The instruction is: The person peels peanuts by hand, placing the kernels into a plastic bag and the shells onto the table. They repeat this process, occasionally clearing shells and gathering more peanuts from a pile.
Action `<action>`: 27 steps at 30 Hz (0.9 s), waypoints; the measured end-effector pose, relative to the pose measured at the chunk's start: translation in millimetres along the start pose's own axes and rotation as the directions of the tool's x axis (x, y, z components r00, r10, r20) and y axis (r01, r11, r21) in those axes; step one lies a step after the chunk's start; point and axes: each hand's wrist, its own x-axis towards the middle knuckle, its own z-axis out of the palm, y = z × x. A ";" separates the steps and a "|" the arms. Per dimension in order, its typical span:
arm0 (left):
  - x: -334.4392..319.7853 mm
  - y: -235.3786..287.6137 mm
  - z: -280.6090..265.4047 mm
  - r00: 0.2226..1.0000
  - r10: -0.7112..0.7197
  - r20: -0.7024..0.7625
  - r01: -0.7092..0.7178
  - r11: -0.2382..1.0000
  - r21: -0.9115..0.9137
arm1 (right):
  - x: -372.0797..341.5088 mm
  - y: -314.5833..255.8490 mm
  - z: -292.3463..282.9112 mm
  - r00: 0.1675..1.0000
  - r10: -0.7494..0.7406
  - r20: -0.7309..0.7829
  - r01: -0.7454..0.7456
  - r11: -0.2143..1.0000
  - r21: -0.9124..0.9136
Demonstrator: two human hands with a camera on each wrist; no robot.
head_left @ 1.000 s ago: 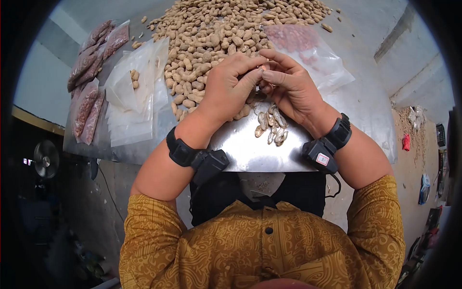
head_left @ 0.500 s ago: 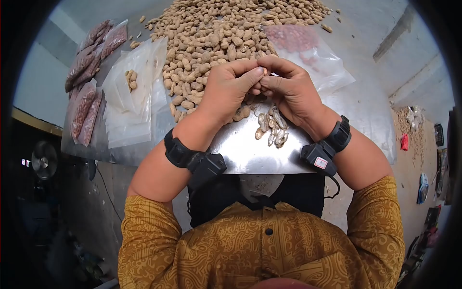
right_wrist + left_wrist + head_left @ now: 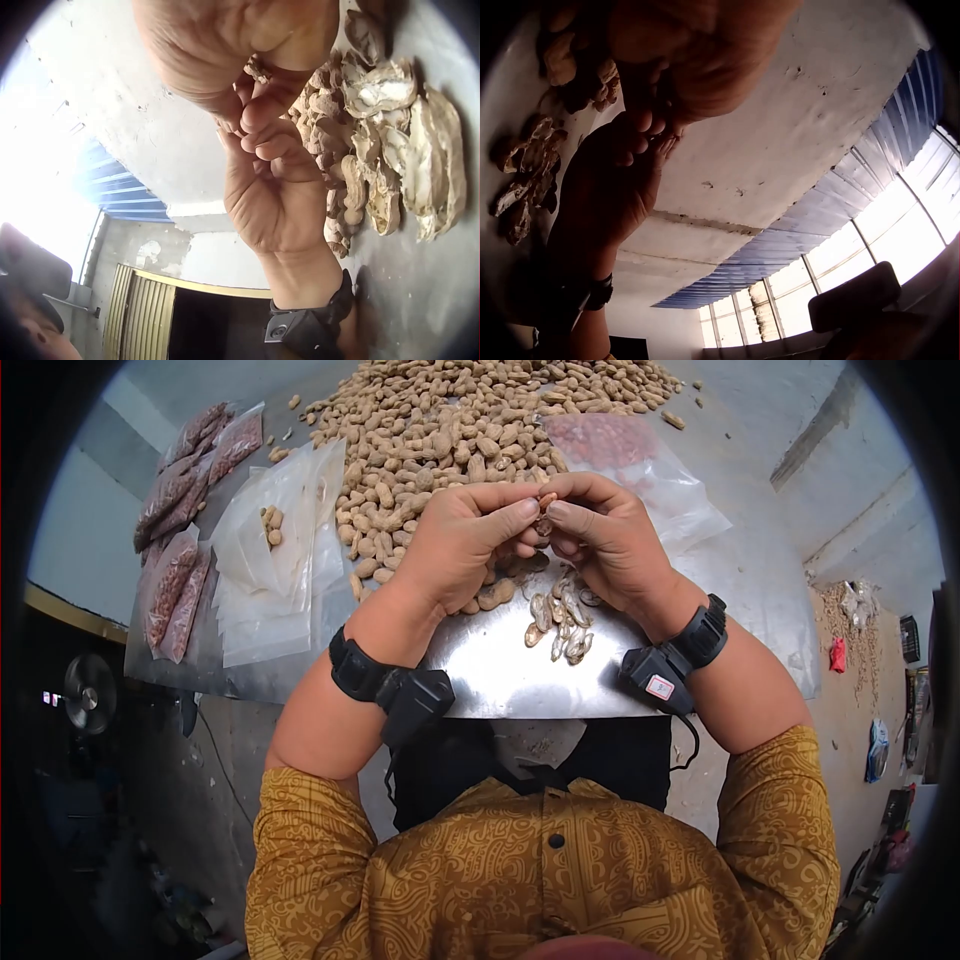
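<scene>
Over the near edge of the peanut pile, my left hand (image 3: 455,545) and right hand (image 3: 625,550) meet at their fingertips. Both pinch one peanut (image 3: 546,503) between thumbs and forefingers, and a reddish-brown bit of it shows there. My remaining fingers curl in beneath it and hide the rest. In the right wrist view a bit of rough shell (image 3: 257,70) shows among the right hand's fingers, with the left hand (image 3: 277,202) touching from below. Several cracked, empty peanut shells (image 3: 560,622) lie on the metal table just below the hands.
A large heap of unshelled peanuts (image 3: 440,440) spreads across the table (image 3: 500,680). Behind my right hand lies a clear bag of red kernels (image 3: 610,440). To the left are flat plastic bags (image 3: 260,580) with a few peanuts on top, and filled bags (image 3: 175,590) beyond them.
Both hands have come slightly lower and nearer since a second ago, fingertips still together. The reddish-brown bit between the thumbs now shows more plainly. The shells on the table stay put.
</scene>
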 end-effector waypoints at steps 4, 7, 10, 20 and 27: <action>-1.1 2.1 -6.6 1.000 -0.004 0.029 0.001 0.996 0.093 | 4.3 -3.0 -8.9 0.998 0.039 0.044 -0.048 0.973 0.224; -3.9 10.1 -3.9 0.986 -0.056 0.157 -0.002 0.938 0.347 | 5.5 -7.6 -9.6 0.998 0.054 0.045 -0.065 0.955 0.289; -3.8 6.5 -2.4 0.986 -0.032 0.163 -0.039 0.909 0.414 | 5.8 -9.0 -9.0 0.997 0.074 0.037 -0.081 0.949 0.304; -4.4 -1.1 10.2 0.966 0.258 -0.026 -0.243 0.935 0.260 | 2.2 -1.8 -4.9 0.997 0.078 0.016 -0.080 0.988 0.133; -6.2 0.3 10.4 0.957 0.279 -0.073 -0.228 0.888 0.400 | 1.5 0.4 -4.0 1.000 0.020 0.015 -0.021 0.998 0.061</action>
